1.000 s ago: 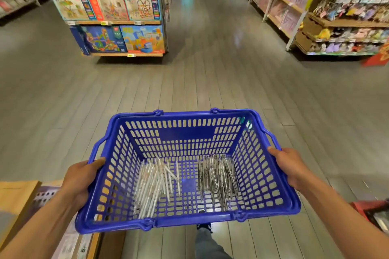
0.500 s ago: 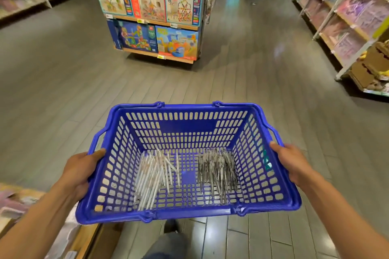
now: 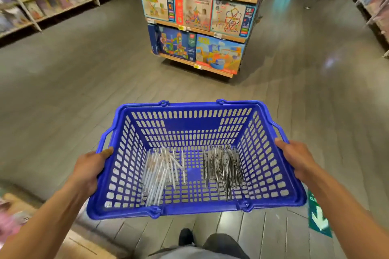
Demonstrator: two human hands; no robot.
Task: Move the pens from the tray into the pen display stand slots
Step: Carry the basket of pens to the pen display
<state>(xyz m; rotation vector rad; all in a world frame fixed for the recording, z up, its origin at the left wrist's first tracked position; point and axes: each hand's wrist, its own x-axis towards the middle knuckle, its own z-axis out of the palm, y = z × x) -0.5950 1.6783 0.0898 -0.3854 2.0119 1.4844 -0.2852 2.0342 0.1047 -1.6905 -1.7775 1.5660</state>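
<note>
Versus 0.5 s ago: the toy-box shelf unit (image 3: 197, 25) is now seen nearer the frame centre and the right-hand shelving is pushed to the edge, so the view has been swung right. A green floor marker (image 3: 317, 216) has come into view under the right forearm. Basket grip and pen layout are unchanged.

The blue shopping basket (image 3: 189, 124) is carried above the grey plank floor (image 3: 63, 90). Its left rim is gripped by the left hand (image 3: 89, 171), thumb laid on top of the rim. Its right rim is gripped by the right hand (image 3: 296, 159), fingers wrapped over the edge.

Two bundles lie flat on the basket bottom, apart, with a solid blue square between them. The white pens (image 3: 159, 176) are on the left, long axes running near-to-far with a slight lean to the right at the far end; a few strays are crossed on top. The dark pens (image 3: 223, 171) are on the right, long axes near-to-far, roughly parallel. Tip direction cannot be told.
</note>
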